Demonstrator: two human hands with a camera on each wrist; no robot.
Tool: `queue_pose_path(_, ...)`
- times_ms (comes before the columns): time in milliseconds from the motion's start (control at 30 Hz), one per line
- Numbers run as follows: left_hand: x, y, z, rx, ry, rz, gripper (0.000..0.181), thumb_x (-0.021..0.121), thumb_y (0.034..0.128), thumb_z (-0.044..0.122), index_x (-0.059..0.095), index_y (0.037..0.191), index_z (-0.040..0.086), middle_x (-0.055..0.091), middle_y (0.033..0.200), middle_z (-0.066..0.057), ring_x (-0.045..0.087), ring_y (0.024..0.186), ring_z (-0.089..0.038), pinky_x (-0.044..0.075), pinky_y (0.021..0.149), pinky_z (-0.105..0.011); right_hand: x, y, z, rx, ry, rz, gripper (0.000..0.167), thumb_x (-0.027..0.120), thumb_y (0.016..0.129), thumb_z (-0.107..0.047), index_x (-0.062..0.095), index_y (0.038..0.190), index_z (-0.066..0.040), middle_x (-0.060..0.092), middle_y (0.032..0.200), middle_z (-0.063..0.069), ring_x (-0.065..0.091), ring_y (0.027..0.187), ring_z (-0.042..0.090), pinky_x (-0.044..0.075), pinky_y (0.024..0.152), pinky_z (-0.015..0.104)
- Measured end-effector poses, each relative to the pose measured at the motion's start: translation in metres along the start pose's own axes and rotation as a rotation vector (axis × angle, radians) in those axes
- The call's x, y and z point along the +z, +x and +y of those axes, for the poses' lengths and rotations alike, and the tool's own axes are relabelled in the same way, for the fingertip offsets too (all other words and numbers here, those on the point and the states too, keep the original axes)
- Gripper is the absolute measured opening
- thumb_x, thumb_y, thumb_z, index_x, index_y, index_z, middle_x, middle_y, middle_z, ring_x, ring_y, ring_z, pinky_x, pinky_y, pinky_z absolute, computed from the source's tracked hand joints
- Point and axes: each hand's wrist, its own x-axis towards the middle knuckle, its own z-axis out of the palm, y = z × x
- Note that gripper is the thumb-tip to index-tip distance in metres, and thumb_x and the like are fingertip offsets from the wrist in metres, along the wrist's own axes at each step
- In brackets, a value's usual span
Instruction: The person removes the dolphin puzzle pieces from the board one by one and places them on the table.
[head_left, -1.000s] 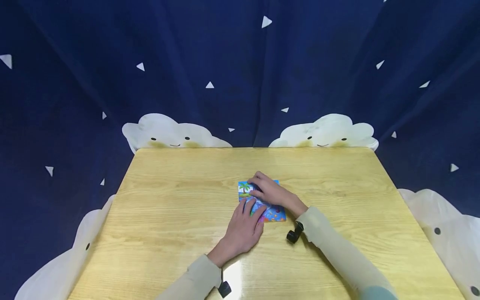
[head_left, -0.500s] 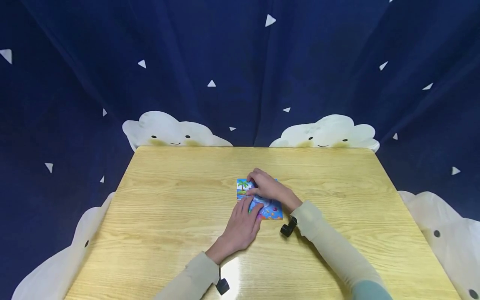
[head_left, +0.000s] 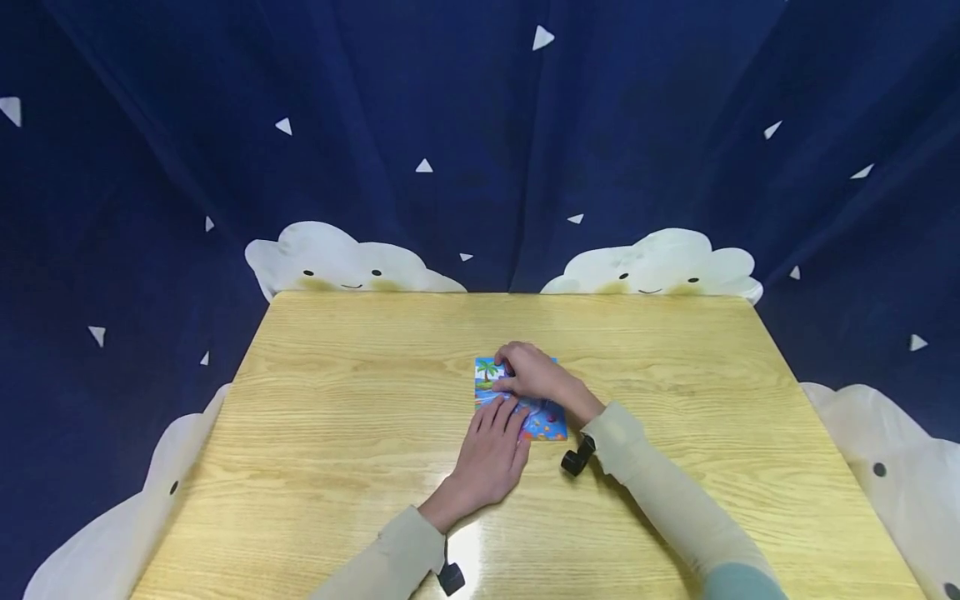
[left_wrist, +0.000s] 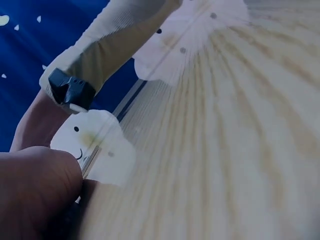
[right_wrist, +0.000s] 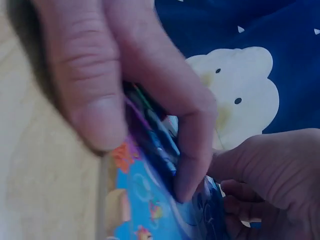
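Two hands on one little bright blue picture here, palm tree in its upper left corner, lying flat around the middle of the wood counter [head_left: 360, 375]. Left hand [head_left: 487, 454] has its fingers laid out fairly straight over the picture's [head_left: 553, 425] near left part. Right hand [head_left: 538, 372] arches over the upper part, index finger bent down onto it, thumb apart from it; can't tell if it's pinching anything. Smiley white clouds [head_left: 352, 260] and a navy curtain [head_left: 337, 125] sit behind.
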Motion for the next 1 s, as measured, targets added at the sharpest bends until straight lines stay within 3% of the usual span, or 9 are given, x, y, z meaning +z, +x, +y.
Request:
queue_pose_path(233,0.007,-0.001,0.001,0.001,-0.008,0.035,0.05,0.041,0.1089,0.037,0.05,0.157,0.023,0.043,0.158,-0.012,0.037,0.145,-0.034,0.029,0.117,-0.051,-0.003,0.0,0.002,0.011,-0.006,-0.047,0.043,0.082,0.092,-0.03,0.065,0.118,0.0,0.058,0.093,0.003,0.053,0.081,0.017,0.047,0.074,0.034)
queue_pose_path(500,0.006,0.007,0.007,-0.04,-0.049,0.017,0.049,0.045,0.1072,0.036,0.052,0.154,0.024,0.043,0.155,-0.012,0.037,0.143,-0.035,0.032,0.113,-0.052,-0.006,0.004,0.004,0.008,0.024,-0.084,0.04,0.082,0.092,-0.03,0.064,0.115,-0.003,0.056,0.091,0.002,0.051,0.08,0.017,0.045,0.073,0.033)
queue_pose_path(800,0.01,0.007,0.007,-0.063,-0.074,0.011,0.049,0.042,0.1071,0.037,0.051,0.154,0.024,0.043,0.156,-0.011,0.035,0.145,-0.035,0.029,0.115,-0.052,-0.005,0.004,0.005,0.024,0.033,-0.096,0.039,0.081,0.093,-0.031,0.062,0.115,-0.004,0.054,0.092,0.002,0.05,0.082,0.017,0.044,0.074,0.033)
queue_pose_path(1000,0.012,0.007,0.005,-0.072,-0.093,-0.001,0.05,0.043,0.1073,0.038,0.05,0.155,0.026,0.041,0.158,-0.01,0.033,0.147,-0.035,0.027,0.116,-0.052,-0.004,0.004,0.003,0.047,0.028,-0.085,0.04,0.081,0.093,-0.032,0.063,0.115,-0.004,0.054,0.102,0.004,0.05,0.088,0.019,0.046,0.08,0.035)
